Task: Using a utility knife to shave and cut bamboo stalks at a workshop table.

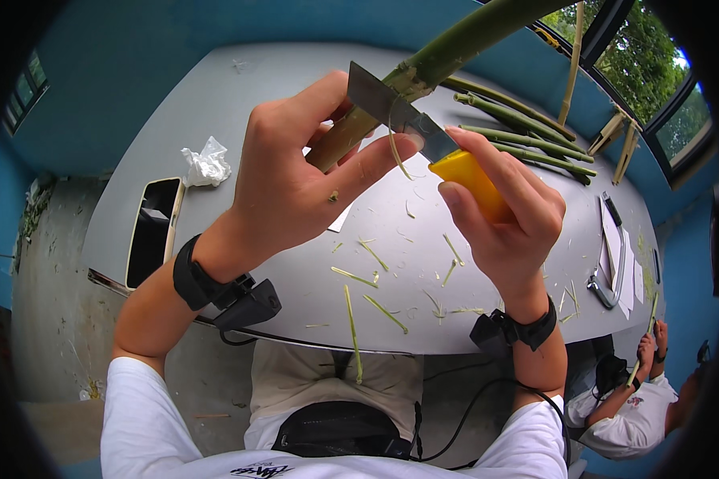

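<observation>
A thick green bamboo stalk [439, 56] slants across the top middle, its peeled brownish end low on the left. My left hand [295, 160] is wrapped round that lower end, with the thumb stretched along toward the blade. My right hand [511, 191] grips the yellow handle of a knife [475, 182]. Its wide grey blade lies across the stalk just below a joint. A thin curled shaving [395, 144] hangs at the blade beside my left thumb. Bamboo slivers [355, 275] are scattered over the grey table [240, 311] beneath my hands.
More green bamboo stalks [527, 132] lie at the back right. On the left are a phone [153, 227] and crumpled white tissue [207, 164]. A hacksaw [611, 271] rests over papers at the right edge. Another person [627, 407] holds a thin stick at the lower right.
</observation>
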`<move>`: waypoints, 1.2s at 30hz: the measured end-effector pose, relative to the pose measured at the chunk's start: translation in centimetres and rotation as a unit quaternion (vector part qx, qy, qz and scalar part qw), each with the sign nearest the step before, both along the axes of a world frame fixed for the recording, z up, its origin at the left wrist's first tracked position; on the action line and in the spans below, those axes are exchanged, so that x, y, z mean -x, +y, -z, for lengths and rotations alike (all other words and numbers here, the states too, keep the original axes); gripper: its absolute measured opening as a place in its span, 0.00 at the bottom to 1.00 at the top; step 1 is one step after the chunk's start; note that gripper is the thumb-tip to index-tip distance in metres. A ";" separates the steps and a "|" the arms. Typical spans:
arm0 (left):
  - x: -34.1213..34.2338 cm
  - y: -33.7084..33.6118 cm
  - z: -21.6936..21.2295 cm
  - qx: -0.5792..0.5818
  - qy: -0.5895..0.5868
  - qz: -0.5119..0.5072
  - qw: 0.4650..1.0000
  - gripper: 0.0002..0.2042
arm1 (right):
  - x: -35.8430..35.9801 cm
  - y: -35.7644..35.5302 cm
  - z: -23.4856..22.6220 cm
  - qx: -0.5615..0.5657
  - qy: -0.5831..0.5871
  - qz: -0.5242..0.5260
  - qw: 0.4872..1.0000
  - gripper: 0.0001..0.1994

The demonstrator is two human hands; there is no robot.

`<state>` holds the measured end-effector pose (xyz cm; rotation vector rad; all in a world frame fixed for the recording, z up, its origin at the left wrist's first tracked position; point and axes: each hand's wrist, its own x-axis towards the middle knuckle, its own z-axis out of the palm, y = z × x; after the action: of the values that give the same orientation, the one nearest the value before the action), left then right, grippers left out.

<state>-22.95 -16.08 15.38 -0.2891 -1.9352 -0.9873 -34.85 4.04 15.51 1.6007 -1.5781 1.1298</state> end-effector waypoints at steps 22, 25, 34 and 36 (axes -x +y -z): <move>0.0 -1.1 -0.1 -0.031 -0.064 0.040 0.997 0.19 | -0.1 -0.1 0.2 0.031 -0.006 0.016 0.999 0.23; -0.4 -1.0 -0.6 -0.123 -0.129 0.134 0.975 0.12 | 0.1 0.1 0.2 0.015 -0.018 0.017 1.000 0.23; -0.6 -1.3 -0.5 -0.130 -0.194 0.217 0.948 0.08 | 0.0 0.2 0.1 -0.036 -0.045 0.008 0.998 0.22; -0.6 -1.0 -0.4 -0.125 -0.174 0.206 0.955 0.09 | 0.0 0.1 0.2 -0.030 -0.044 0.006 0.999 0.22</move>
<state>-22.30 -17.07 15.78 -0.4018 -2.0755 -1.6363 -34.89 4.13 15.35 1.5982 -1.6911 1.1712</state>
